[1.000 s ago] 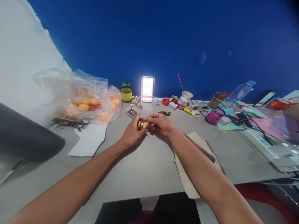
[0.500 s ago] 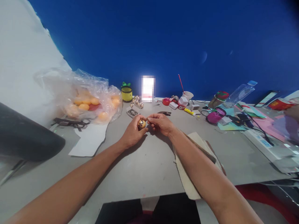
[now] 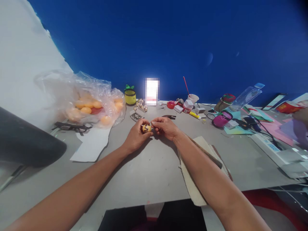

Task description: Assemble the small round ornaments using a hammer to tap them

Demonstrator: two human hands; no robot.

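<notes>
Both forearms reach in from the near side over the bench [image 3: 146, 173], and the hands meet near its middle. The left hand [image 3: 136, 137] lies on its side, fingers curled over and thumb below, partly closed around a yellow ball [image 3: 146, 128] with shiny dark patches on its face. The right hand [image 3: 166, 127] comes in from the right, thumb and forefinger pinched together just beside the ball, the other fingers folded under; I can't tell whether anything sits in that pinch.

Just beyond the left hand, a small open box [image 3: 133, 118] holds little metal bits. Over on the left, a clear plastic bag [image 3: 93, 81] bulges with orange balls [image 3: 86, 110]. Against the far wall, a white cup [image 3: 193, 98] has a red stick [image 3: 185, 85] leaning out of it, and a yellow pot [image 3: 130, 97] stands with green leaves on top.
</notes>
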